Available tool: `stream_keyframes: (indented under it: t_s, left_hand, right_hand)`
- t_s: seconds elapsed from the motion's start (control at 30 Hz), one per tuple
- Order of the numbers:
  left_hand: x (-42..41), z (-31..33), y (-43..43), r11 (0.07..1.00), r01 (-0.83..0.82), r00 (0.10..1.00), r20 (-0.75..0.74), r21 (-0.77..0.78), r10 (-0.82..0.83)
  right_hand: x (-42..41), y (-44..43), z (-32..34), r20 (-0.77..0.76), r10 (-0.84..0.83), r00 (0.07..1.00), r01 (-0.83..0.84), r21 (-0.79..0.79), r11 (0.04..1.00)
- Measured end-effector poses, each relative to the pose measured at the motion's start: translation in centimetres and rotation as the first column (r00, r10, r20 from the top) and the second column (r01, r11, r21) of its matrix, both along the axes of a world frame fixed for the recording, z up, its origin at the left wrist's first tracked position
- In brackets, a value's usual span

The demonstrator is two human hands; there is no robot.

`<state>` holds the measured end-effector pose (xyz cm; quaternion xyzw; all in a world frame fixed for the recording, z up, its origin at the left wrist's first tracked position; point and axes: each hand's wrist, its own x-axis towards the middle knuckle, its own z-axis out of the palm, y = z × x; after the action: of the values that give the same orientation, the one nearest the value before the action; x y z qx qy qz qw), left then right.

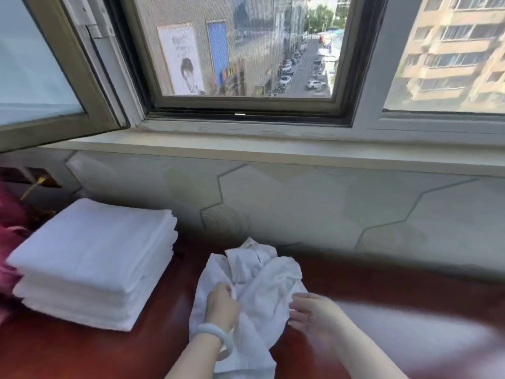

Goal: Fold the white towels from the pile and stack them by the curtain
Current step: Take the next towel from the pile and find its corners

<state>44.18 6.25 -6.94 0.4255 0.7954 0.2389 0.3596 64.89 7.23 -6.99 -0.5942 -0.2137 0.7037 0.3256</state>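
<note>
A crumpled white towel point(262, 280) lies bunched on the dark red wooden table point(82, 351) in front of me. My left hand point(221, 302), with a pale bangle on the wrist, grips a fold of this towel. My right hand point(311, 313) hovers at the towel's right edge with its fingers spread and relaxed, holding nothing. A neat stack of folded white towels point(93, 263) stands at the left, next to a dark red curtain point(11, 231).
A grey wall with hexagon lines point(300, 203) rises behind the table under a wide window sill point(273, 149). An open window sash point(41, 77) juts inward at the upper left. A blurred white patch point(410, 332) lies at the right.
</note>
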Motion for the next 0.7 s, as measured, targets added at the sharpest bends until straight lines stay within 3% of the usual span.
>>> stream_keyframes:
  t_s: [0.07,0.13,0.23,0.3,0.4,0.47,0.57,0.7]
  left_hand:
    - [2.9,2.7,0.1,0.979,-0.141,0.971,0.216,0.150,0.106]
    - [6.5,5.2,-0.2,0.954,-0.175,0.928,0.363,0.245,0.077]
    - [11.7,7.1,-1.5,0.962,0.059,0.878,0.444,0.266,-0.177]
    - [14.0,6.8,-2.1,0.941,0.200,0.841,0.445,0.274,-0.308]
    - [14.7,5.4,-2.3,0.958,-0.027,0.839,0.527,0.287,-0.135]
    - [14.0,3.7,-2.6,0.934,-0.173,0.907,0.421,0.313,0.027]
    - [12.1,2.2,-2.7,0.897,-0.234,0.966,0.196,0.375,0.170]
    - [10.3,2.0,-1.4,0.907,-0.159,0.985,0.128,0.390,0.118]
  right_hand:
    - [1.4,0.7,0.7,-0.070,0.078,0.995,-0.078,0.004,0.997]
    - [2.9,1.7,1.5,-0.133,0.163,0.978,-0.163,0.007,0.987]
    - [5.1,2.6,2.9,-0.192,0.270,0.944,-0.266,0.048,0.963]
    - [6.5,3.0,4.1,-0.123,0.356,0.926,-0.340,0.132,0.931]
    - [8.5,3.5,5.7,0.014,0.404,0.915,-0.393,0.266,0.881]
    - [10.2,3.7,6.6,0.065,0.346,0.936,-0.349,0.301,0.887]
    - [13.6,3.7,8.9,0.207,0.348,0.914,-0.401,0.355,0.844]
    - [19.9,3.1,12.9,0.466,0.276,0.840,-0.480,0.403,0.779]
